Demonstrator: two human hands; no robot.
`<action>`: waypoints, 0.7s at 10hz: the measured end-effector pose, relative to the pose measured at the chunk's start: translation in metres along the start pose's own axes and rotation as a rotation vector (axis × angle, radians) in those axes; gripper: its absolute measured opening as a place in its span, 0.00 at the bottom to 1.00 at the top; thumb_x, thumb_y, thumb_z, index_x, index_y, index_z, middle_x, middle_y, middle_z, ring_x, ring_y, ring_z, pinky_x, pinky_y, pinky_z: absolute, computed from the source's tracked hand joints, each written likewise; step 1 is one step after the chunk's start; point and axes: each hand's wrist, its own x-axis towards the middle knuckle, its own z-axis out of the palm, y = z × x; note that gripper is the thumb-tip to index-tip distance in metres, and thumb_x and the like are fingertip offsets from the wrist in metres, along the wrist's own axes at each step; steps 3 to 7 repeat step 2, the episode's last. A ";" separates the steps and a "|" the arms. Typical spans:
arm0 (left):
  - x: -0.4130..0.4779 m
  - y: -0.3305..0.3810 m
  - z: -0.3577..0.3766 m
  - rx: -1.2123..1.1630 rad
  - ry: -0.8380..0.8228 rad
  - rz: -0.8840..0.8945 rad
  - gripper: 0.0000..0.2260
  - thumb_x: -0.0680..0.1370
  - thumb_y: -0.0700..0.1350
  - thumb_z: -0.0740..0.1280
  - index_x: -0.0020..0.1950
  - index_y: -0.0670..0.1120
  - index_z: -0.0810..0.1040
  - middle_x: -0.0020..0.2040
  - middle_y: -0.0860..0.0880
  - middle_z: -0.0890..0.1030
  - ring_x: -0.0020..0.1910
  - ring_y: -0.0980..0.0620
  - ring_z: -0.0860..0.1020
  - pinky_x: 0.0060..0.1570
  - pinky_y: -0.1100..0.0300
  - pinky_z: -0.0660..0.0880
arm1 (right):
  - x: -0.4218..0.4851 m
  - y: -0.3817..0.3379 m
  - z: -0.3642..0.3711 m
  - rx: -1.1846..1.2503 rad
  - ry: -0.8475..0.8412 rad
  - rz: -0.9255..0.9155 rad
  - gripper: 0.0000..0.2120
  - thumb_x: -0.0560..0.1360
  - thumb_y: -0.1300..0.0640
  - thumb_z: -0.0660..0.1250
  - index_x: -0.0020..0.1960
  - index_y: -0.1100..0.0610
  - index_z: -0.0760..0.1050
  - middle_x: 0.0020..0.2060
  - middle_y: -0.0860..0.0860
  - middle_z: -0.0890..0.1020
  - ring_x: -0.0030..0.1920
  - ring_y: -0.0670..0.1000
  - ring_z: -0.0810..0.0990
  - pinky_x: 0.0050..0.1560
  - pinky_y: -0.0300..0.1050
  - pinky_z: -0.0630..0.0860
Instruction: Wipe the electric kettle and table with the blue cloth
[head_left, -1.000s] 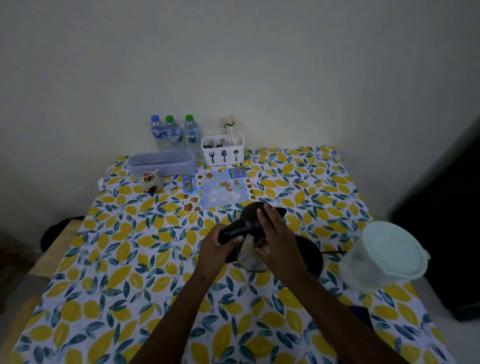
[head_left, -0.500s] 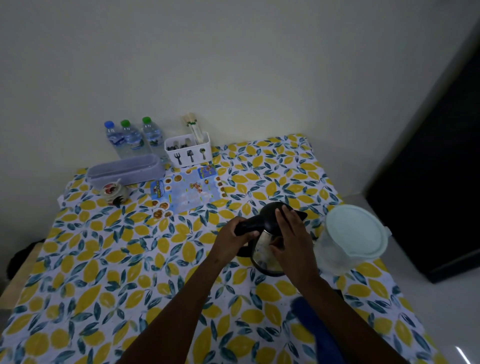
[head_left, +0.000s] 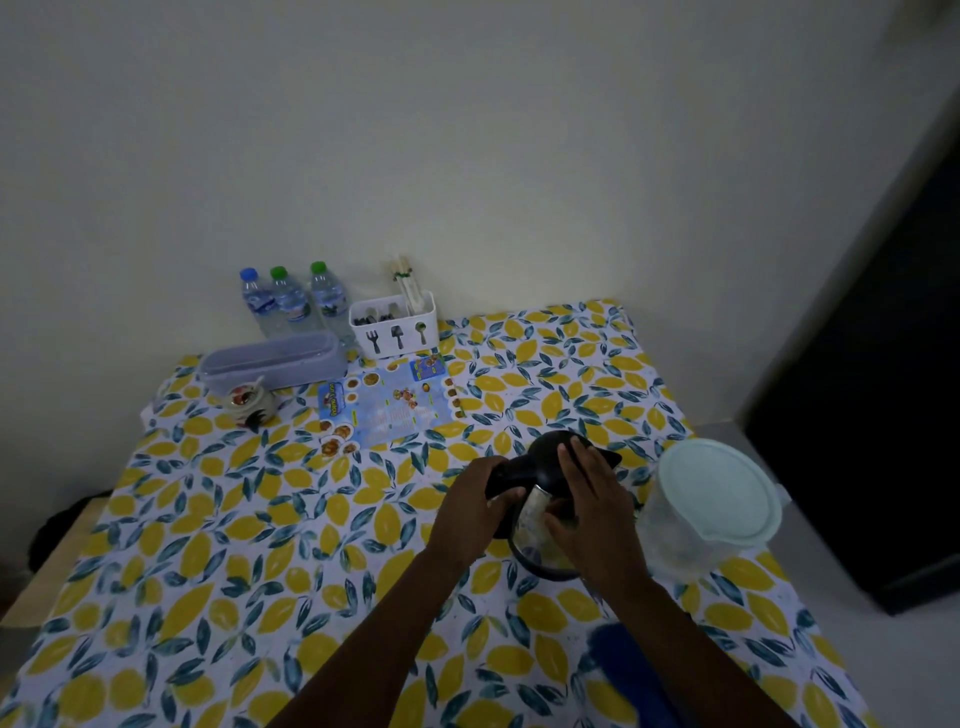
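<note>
At the far left of the worktop (head_left: 218, 525) a lidded box (head_left: 272, 358) and a small painted pot (head_left: 248, 402) are set well apart from the action, with three water bottles (head_left: 291, 299) and a cutlery holder (head_left: 395, 325) behind them against the wall; none of these is at risk. Nearer the middle, the kettle (head_left: 545, 512) is gripped by its black handle in the left hand (head_left: 467, 512), whose fingers are wrapped tight around it, while the right hand (head_left: 587, 512) is laid flat over the lid and shiny body, fingers spread and pressed on it rather than closed. Whether the kettle is lifted or resting cannot be told. A slip is the likeliest trouble — the polished wall offers little grip, and a tilt could spill any water inside onto the patterned covering. Just to the right a lidded plastic jug (head_left: 711, 506) stands close beside the kettle, near the worktop's edge; it could be knocked over or off by the right elbow or the kettle's spout. The blue cloth (head_left: 628, 670) is seen low down, beside the right forearm and in neither hand — it could be brushed off the front edge before wiping begins.
</note>
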 end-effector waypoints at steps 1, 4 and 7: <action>-0.002 0.011 -0.014 0.168 0.002 0.070 0.21 0.81 0.53 0.60 0.72 0.47 0.67 0.72 0.46 0.70 0.72 0.47 0.67 0.71 0.52 0.64 | 0.006 -0.004 -0.009 -0.043 0.054 -0.071 0.31 0.72 0.54 0.72 0.72 0.59 0.66 0.71 0.56 0.70 0.73 0.59 0.64 0.68 0.62 0.64; 0.005 0.019 -0.031 0.208 0.077 0.104 0.22 0.82 0.51 0.59 0.75 0.48 0.63 0.77 0.47 0.63 0.77 0.48 0.58 0.76 0.53 0.53 | 0.021 -0.013 -0.014 -0.032 0.089 -0.112 0.27 0.75 0.56 0.68 0.71 0.59 0.66 0.72 0.55 0.70 0.74 0.58 0.62 0.71 0.59 0.59; 0.005 0.019 -0.031 0.208 0.077 0.104 0.22 0.82 0.51 0.59 0.75 0.48 0.63 0.77 0.47 0.63 0.77 0.48 0.58 0.76 0.53 0.53 | 0.021 -0.013 -0.014 -0.032 0.089 -0.112 0.27 0.75 0.56 0.68 0.71 0.59 0.66 0.72 0.55 0.70 0.74 0.58 0.62 0.71 0.59 0.59</action>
